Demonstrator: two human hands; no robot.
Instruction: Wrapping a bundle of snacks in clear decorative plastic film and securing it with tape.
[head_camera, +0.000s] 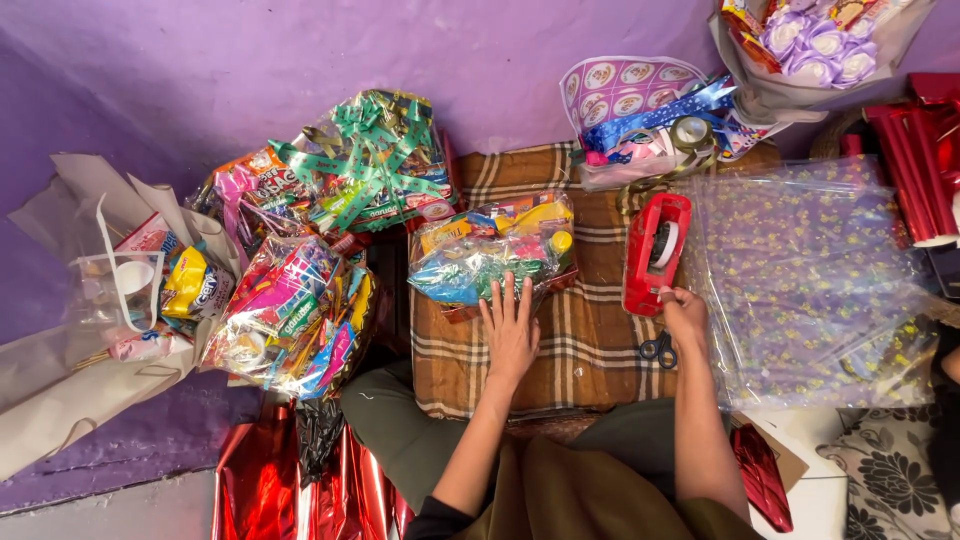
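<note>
Head view: a person sat at a brown plaid cloth (590, 340) spread on the floor against a purple wall.
Left hand (510, 330): it lay flat, fingers (505, 300) spread apart, pressing the near edge of the clear-cellophane-wrapped snack basket (495, 255) — the basket lay just beyond the fingertips, its long axis running left to right.
Right hand (683, 312): its fingers were curled together on the near end of the red plastic tape dispenser (655, 250), whose long axis ran away from the person.
Nearer hand: the left for the basket, the right for the dispenser.
Scissors: one black-handled pair (657, 349) — just beside the right wrist.
Count: one dispenser; three other wrapped baskets (300, 310) to the left; one printed clear cellophane sheet (810, 270) to the right.
</note>
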